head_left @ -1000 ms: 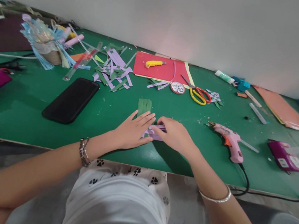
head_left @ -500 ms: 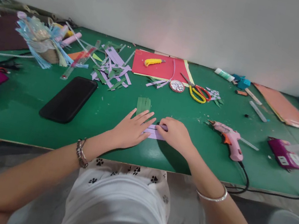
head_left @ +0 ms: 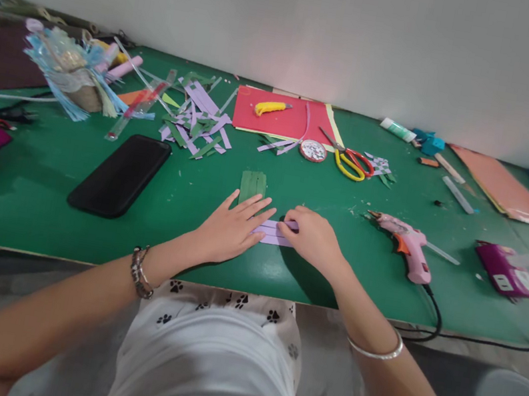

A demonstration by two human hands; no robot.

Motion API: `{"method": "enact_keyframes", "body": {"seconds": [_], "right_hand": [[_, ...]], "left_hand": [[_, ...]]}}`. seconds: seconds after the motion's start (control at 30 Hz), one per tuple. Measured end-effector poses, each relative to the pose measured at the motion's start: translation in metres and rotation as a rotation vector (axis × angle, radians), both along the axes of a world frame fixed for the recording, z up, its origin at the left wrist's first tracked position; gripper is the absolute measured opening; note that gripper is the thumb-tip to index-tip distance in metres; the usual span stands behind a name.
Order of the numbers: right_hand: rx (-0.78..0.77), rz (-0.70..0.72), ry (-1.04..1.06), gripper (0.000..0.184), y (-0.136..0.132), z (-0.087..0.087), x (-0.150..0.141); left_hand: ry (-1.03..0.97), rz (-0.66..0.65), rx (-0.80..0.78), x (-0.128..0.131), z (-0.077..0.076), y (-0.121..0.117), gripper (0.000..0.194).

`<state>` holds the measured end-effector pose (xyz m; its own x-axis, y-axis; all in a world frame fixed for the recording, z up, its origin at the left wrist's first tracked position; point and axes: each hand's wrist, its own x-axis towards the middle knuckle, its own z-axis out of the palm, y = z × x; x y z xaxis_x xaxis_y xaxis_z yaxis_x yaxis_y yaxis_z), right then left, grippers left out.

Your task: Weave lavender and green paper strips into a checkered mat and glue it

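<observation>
My left hand (head_left: pixel 233 230) lies flat with its fingers stretched out, over where green paper strips (head_left: pixel 252 186) and purple paper strips (head_left: pixel 273 233) meet. The green strips stand side by side and stick out beyond my fingers. The purple strips run sideways between my two hands. Thumb and forefinger of my right hand (head_left: pixel 311 236) pinch the upper purple strip near its right end. Whether the strips are woven together beneath my left hand is hidden.
A black phone (head_left: pixel 120 175) lies to the left, a pink glue gun (head_left: pixel 406 245) to the right. Farther back are loose paper strips (head_left: pixel 199 121), a yellow cutter (head_left: pixel 270 109) on red paper (head_left: pixel 245 117), and scissors (head_left: pixel 351 165). The table's front edge (head_left: pixel 258 294) is close to me.
My right hand has shifted very slightly, still pinching the purple strip. My left hand stays flat in place. The whole view has moved a little.
</observation>
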<state>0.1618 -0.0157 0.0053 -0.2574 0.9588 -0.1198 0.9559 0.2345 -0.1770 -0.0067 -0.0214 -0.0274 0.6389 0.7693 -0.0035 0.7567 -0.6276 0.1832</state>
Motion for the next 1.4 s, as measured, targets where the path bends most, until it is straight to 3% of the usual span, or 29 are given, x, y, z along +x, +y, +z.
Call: {"method": "enact_keyframes", "body": {"seconds": [0.17,0.37,0.83,1.4], "right_hand": [[-0.003,0.016,0.011,0.016,0.000,0.000,0.001],[-0.010,0.025,0.029,0.016,0.001,-0.001,0.003],[0.017,0.033,0.100,0.022,0.000,-0.001,0.001],[0.001,0.107,0.047,0.011,0.006,-0.002,-0.009]], "left_hand": [[-0.040,0.007,-0.025,-0.012,0.004,0.005,0.058],[0.014,-0.062,-0.032,-0.024,0.002,0.009,0.052],[-0.007,-0.105,-0.053,-0.024,0.006,0.007,0.045],[0.116,-0.105,-0.096,-0.022,0.005,0.008,0.059]]}}
